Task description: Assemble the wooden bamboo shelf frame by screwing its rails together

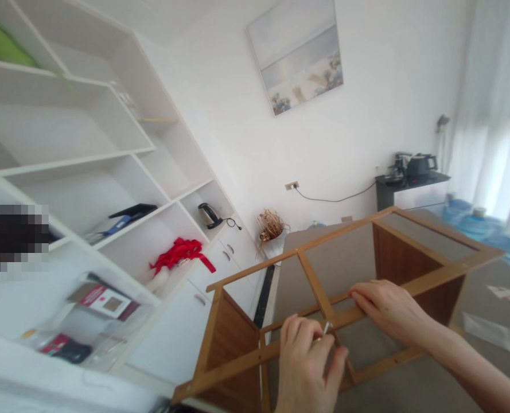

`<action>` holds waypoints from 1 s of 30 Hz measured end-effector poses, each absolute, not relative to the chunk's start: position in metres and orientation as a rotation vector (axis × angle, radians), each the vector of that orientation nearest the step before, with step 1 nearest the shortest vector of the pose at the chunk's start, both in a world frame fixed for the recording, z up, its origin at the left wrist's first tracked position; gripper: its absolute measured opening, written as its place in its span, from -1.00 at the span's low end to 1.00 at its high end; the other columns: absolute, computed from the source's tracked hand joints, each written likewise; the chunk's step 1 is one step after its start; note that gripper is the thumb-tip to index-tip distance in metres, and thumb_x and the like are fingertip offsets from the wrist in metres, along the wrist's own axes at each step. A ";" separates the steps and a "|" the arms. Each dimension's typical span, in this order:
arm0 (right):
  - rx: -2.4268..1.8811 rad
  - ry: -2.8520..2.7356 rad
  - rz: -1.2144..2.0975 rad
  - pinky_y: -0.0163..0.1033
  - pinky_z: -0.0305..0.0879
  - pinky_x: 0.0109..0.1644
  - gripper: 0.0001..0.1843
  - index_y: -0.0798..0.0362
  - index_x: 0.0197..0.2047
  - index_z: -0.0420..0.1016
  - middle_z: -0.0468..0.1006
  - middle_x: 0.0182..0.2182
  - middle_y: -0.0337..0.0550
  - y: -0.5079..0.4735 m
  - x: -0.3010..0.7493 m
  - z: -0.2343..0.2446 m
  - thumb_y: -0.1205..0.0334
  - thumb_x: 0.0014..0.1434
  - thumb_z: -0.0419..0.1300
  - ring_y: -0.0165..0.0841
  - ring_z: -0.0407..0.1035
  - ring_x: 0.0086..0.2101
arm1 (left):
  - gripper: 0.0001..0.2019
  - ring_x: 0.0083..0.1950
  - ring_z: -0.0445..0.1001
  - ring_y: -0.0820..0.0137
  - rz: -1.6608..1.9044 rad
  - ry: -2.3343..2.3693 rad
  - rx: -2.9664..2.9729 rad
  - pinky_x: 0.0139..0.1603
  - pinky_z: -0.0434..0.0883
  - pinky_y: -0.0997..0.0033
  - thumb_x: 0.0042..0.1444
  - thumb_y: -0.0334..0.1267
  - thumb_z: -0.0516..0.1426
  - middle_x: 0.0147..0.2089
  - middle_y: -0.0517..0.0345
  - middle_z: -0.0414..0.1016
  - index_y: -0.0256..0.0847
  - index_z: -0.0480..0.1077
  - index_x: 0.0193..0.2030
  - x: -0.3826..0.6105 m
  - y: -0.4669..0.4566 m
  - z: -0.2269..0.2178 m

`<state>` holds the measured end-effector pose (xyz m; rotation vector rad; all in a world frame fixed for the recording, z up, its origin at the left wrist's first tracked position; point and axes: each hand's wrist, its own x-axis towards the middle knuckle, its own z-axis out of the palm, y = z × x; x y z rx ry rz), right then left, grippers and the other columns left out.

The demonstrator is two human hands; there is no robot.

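A wooden furniture frame [310, 275] with brown side panels lies across the middle of the view. My left hand [308, 358] is closed at its near long rail, fingers curled around a short silver metal rod that looks like a hex key [327, 328]. The rod's end shows at the joint where a crossbar meets the rail; the rest is hidden by my fingers. Further right, my right hand [388, 304] grips the same rail, fingertips bent over its far side and the thumb out of sight.
The frame stands on a grey surface [435, 378] with a clear plastic bag [489, 331] on the right. White shelves [121, 163] hold a kettle [210, 215] and red ribbon [179, 252]. Blue water bottles [478, 221] stand by the curtain. A coffee maker [394, 172] sits on a cabinet.
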<state>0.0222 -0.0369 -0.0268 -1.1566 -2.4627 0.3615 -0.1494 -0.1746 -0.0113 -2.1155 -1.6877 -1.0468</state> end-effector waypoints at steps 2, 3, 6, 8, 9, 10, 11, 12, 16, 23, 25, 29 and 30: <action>-1.134 -2.465 0.346 -0.27 0.15 -0.31 -0.63 -0.09 -0.27 0.55 0.56 -0.45 -0.16 -0.037 0.022 -0.028 0.20 0.28 -0.10 -0.29 0.43 -0.37 | -0.85 -0.24 0.34 0.32 -1.012 -1.767 -2.081 -0.10 0.32 0.17 0.15 -0.41 0.07 -0.37 0.11 0.38 -0.19 0.41 -0.39 -0.153 -0.180 -0.014; -1.127 -2.467 0.336 -0.27 0.15 -0.32 -0.62 -0.09 -0.27 0.55 0.56 -0.46 -0.17 -0.037 0.023 -0.028 0.19 0.28 -0.10 -0.29 0.44 -0.36 | -0.85 -0.24 0.35 0.33 -1.006 -1.785 -2.066 -0.10 0.32 0.20 0.15 -0.45 0.06 -0.35 0.11 0.40 -0.19 0.40 -0.38 -0.153 -0.182 -0.014; -1.134 -2.479 0.295 -0.26 0.11 -0.33 -0.62 -0.11 -0.25 0.55 0.56 -0.46 -0.18 -0.037 0.023 -0.032 0.18 0.29 -0.11 -0.27 0.44 -0.36 | -0.88 -0.22 0.39 0.33 -1.019 -1.792 -2.021 -0.05 0.31 0.18 0.12 -0.45 0.07 -0.30 0.12 0.44 -0.21 0.36 -0.40 -0.152 -0.186 -0.011; -1.146 -2.488 0.266 -0.26 0.08 -0.35 -0.62 -0.11 -0.25 0.54 0.56 -0.48 -0.19 -0.037 0.024 -0.034 0.17 0.30 -0.11 -0.27 0.44 -0.37 | -0.91 -0.22 0.40 0.33 -1.001 -1.842 -1.972 -0.01 0.30 0.16 0.12 -0.43 0.09 -0.29 0.12 0.46 -0.21 0.35 -0.38 -0.151 -0.187 -0.008; -1.149 -2.492 0.254 -0.25 0.06 -0.35 -0.62 -0.11 -0.26 0.54 0.55 -0.48 -0.20 -0.036 0.024 -0.035 0.17 0.30 -0.11 -0.27 0.44 -0.38 | -0.93 -0.21 0.40 0.33 -0.982 -1.866 -1.955 -0.01 0.29 0.16 0.13 -0.42 0.09 -0.28 0.12 0.46 -0.21 0.37 -0.33 -0.151 -0.187 -0.007; -1.150 -2.497 0.244 -0.25 0.05 -0.36 -0.62 -0.10 -0.27 0.54 0.55 -0.49 -0.20 -0.036 0.024 -0.036 0.16 0.30 -0.11 -0.27 0.43 -0.38 | -0.92 -0.21 0.40 0.33 -0.955 -1.877 -1.953 -0.02 0.29 0.16 0.14 -0.41 0.09 -0.28 0.11 0.46 -0.20 0.39 -0.26 -0.151 -0.187 -0.006; -1.152 -2.500 0.234 -0.25 0.03 -0.37 -0.63 -0.10 -0.29 0.53 0.54 -0.49 -0.20 -0.036 0.025 -0.037 0.16 0.30 -0.11 -0.27 0.43 -0.39 | -0.89 -0.21 0.39 0.33 -0.925 -1.873 -1.964 -0.04 0.29 0.18 0.16 -0.41 0.08 -0.27 0.12 0.46 -0.18 0.41 -0.21 -0.152 -0.186 -0.005; -1.155 -2.503 0.224 -0.25 0.01 -0.37 -0.63 -0.10 -0.30 0.53 0.54 -0.50 -0.20 -0.036 0.025 -0.037 0.15 0.30 -0.11 -0.28 0.42 -0.40 | -0.87 -0.21 0.37 0.33 -0.893 -1.858 -1.981 -0.06 0.29 0.19 0.18 -0.41 0.07 -0.28 0.12 0.45 -0.17 0.42 -0.19 -0.153 -0.184 -0.004; -1.170 -2.527 0.189 -0.26 -0.04 -0.40 -0.61 -0.07 -0.37 0.49 0.53 -0.51 -0.20 -0.038 0.025 -0.033 0.15 0.31 -0.12 -0.30 0.41 -0.41 | -0.84 -0.26 0.30 0.34 -0.724 -1.793 -2.000 -0.15 0.27 0.23 0.20 -0.41 0.05 -0.36 0.12 0.36 -0.18 0.46 -0.30 -0.157 -0.174 0.001; -1.221 -2.524 0.132 -0.27 -0.07 -0.40 -0.61 -0.05 -0.42 0.46 0.53 -0.52 -0.21 -0.043 0.023 -0.028 0.14 0.31 -0.10 -0.34 0.39 -0.44 | -0.82 -0.27 0.30 0.32 -0.619 -1.836 -2.073 -0.10 0.30 0.19 0.22 -0.39 0.02 -0.39 0.10 0.33 -0.24 0.43 -0.32 -0.153 -0.164 0.001; -1.232 -2.527 0.133 -0.28 -0.08 -0.41 -0.61 -0.05 -0.41 0.47 0.52 -0.53 -0.21 -0.043 0.022 -0.029 0.12 0.31 -0.11 -0.34 0.38 -0.45 | -0.86 -0.23 0.31 0.28 -0.665 -1.895 -2.058 -0.12 0.32 0.20 0.20 -0.30 0.08 -0.38 0.09 0.34 -0.25 0.43 -0.31 -0.150 -0.165 -0.001; -1.245 -2.542 0.140 -0.27 -0.09 -0.42 -0.60 -0.04 -0.41 0.47 0.52 -0.52 -0.19 -0.042 0.021 -0.032 0.10 0.30 -0.11 -0.34 0.38 -0.46 | -0.87 -0.20 0.31 0.27 -0.715 -1.986 -2.002 -0.16 0.33 0.23 0.20 -0.27 0.10 -0.34 0.07 0.36 -0.25 0.43 -0.31 -0.142 -0.162 -0.006; -1.242 -2.546 0.143 -0.27 -0.07 -0.42 -0.60 -0.04 -0.40 0.48 0.52 -0.52 -0.18 -0.042 0.021 -0.033 0.10 0.30 -0.11 -0.33 0.38 -0.45 | -0.88 -0.19 0.31 0.27 -0.719 -1.990 -2.002 -0.16 0.34 0.24 0.20 -0.31 0.09 -0.32 0.07 0.36 -0.25 0.43 -0.31 -0.140 -0.161 -0.007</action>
